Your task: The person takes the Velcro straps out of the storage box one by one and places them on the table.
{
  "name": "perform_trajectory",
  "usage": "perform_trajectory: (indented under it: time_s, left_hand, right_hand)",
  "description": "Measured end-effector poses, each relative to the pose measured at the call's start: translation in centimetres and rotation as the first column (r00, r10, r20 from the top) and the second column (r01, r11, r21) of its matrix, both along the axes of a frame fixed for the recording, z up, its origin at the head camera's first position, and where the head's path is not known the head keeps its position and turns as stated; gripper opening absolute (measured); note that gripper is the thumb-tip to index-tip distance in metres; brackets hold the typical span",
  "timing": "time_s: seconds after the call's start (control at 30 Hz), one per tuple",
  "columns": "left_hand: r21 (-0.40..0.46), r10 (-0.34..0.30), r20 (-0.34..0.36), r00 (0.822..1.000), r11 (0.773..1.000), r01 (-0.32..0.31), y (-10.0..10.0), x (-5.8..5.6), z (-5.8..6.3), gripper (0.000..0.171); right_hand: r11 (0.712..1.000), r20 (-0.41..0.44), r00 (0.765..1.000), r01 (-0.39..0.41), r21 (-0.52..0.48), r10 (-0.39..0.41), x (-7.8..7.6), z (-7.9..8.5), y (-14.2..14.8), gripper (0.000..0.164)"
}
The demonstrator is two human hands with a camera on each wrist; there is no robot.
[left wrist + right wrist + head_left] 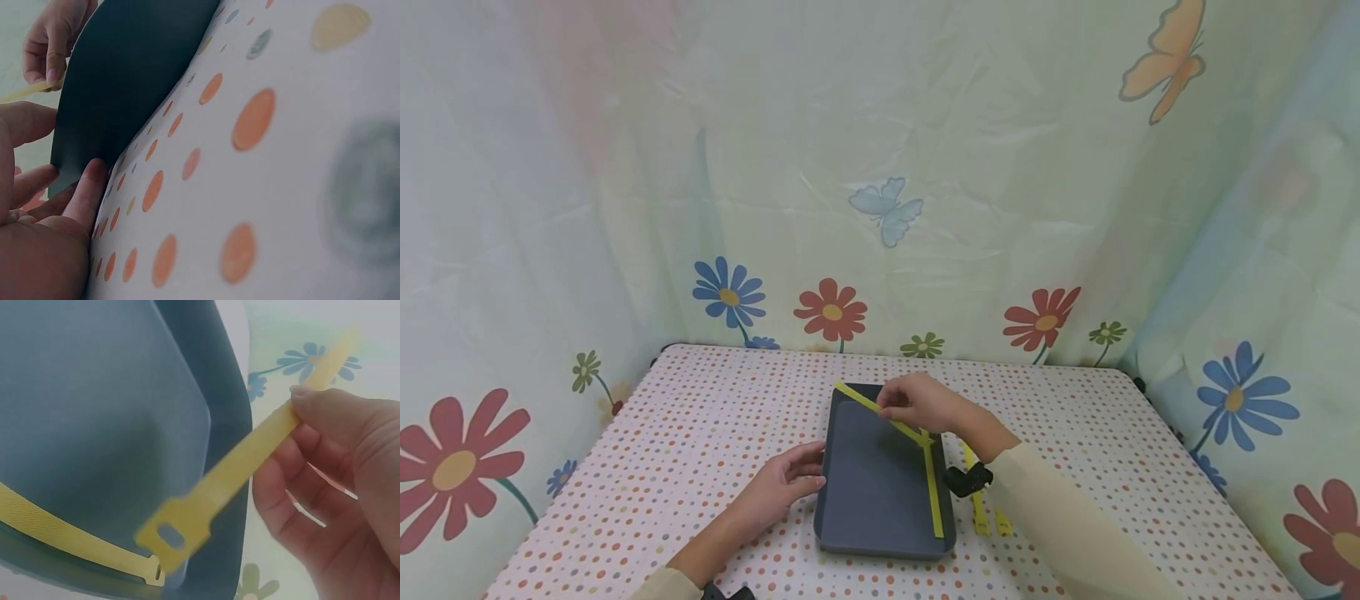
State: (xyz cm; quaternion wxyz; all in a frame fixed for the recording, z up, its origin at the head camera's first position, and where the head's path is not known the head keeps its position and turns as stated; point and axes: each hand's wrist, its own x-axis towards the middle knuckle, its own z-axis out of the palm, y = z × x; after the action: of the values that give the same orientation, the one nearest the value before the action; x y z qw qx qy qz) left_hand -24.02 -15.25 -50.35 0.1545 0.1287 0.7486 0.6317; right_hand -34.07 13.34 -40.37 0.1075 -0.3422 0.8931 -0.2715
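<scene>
A dark grey rectangular tray (868, 479) lies on the dotted cloth. My right hand (921, 402) pinches a yellow hook-and-loop cable tie (240, 459) between thumb and fingers, above the tray's far end. The tie's slotted head points down over the tray, its plain end out past the fingertips. A second yellow cable tie (933, 492) lies lengthwise along the tray's right inner side, its slotted head visible in the right wrist view. At the tray's left side, my left hand (786, 477) rests with fingers and thumb against the outer wall.
More yellow cable ties (981, 512) lie on the cloth right of the tray, partly hidden by the right forearm. The dotted tablecloth (715, 392) stretches around the tray. Behind and at both sides hangs a curtain (775, 208) printed with flowers and butterflies.
</scene>
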Motion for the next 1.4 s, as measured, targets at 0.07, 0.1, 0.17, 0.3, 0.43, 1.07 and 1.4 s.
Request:
perform_trajectory:
  time_s: [0.07, 0.1, 0.17, 0.3, 0.43, 1.07, 1.4]
  left_hand:
    - [0.005, -0.001, 0.002, 1.0, 1.0, 0.001, -0.1, 0.0, 0.0, 0.064]
    - [0.005, -0.001, 0.0, 1.0, 1.0, 0.001, -0.1, 0.0, -0.1, 0.063]
    - [0.003, -0.002, -0.003, 1.0, 1.0, 0.002, -0.1, 0.0, -0.1, 0.063]
    - [0.003, -0.004, -0.009, 1.0, 1.0, 0.004, -0.1, 0.0, -0.2, 0.063]
    - [0.003, -0.006, -0.012, 1.0, 1.0, 0.006, -0.1, -0.1, -0.3, 0.064]
    - [0.005, -0.008, -0.018, 1.0, 1.0, 0.008, -0.1, -0.2, -0.4, 0.064]
    - [0.002, 0.001, -0.013, 1.0, 1.0, -0.001, -0.1, -0.1, -0.3, 0.064]
  right_hand:
    - [1.0, 0.015, 1.0, 0.004, -0.028, -0.004, 0.1, 0.1, 0.1, 0.011]
    - [0.999, 0.024, 1.0, 0.005, -0.043, -0.004, 0.2, 0.1, 0.1, 0.012]
    - [0.997, 0.05, 0.999, 0.01, -0.077, -0.006, 0.3, 0.1, 0.3, 0.011]
    - [0.991, 0.086, 0.996, 0.041, -0.131, -0.029, 0.5, -0.1, 0.5, 0.016]
    - [0.982, 0.1, 0.993, 0.075, -0.176, -0.058, 0.7, -0.5, 0.9, 0.021]
    - [0.902, 0.14, 0.967, 0.251, -0.35, -0.215, 1.3, -2.0, 2.2, 0.032]
    - [0.803, 0.255, 0.921, 0.384, -0.456, -0.296, 2.0, -2.8, 3.1, 0.042]
